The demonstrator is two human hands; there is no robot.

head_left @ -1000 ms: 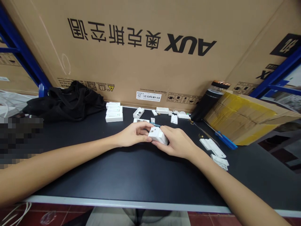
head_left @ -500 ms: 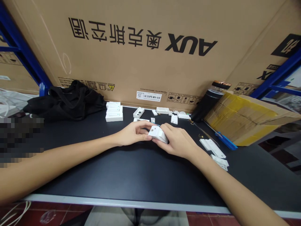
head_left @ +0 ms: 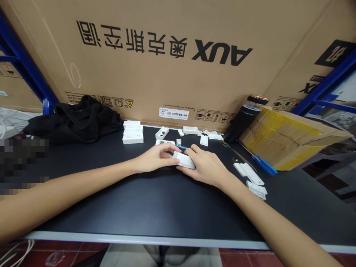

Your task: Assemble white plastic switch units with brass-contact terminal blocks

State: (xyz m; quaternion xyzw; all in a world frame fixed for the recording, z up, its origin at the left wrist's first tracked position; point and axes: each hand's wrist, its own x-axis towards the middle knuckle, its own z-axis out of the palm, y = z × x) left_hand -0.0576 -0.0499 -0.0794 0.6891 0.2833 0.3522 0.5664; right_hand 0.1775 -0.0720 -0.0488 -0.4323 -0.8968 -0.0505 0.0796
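Note:
Both of my hands grip one small white plastic case (head_left: 184, 160) above the black tabletop. My left hand (head_left: 155, 158) pinches its left end between thumb and fingers. My right hand (head_left: 207, 163) is closed round the right end, and its fingers hide part of the case. Just behind the fingers lies a blue tool handle (head_left: 181, 147), mostly hidden. An open white housing (head_left: 162, 132) and a small clear-white piece (head_left: 178, 141) rest farther back. Beyond my right hand is a flat white cover (head_left: 204, 140).
Stacked white cases (head_left: 133, 134) stand beside a black cloth bag (head_left: 75, 120) at left. On the right are white strips (head_left: 249, 173), a blue tool (head_left: 264, 165), a dark bottle (head_left: 241, 120) and a taped carton (head_left: 286, 139). A large AUX carton (head_left: 167, 81) walls off the back.
The white case has been turned in my hands, so a longer, flatter side now faces me. The whole view has shifted slightly. Both hands keep their hold.

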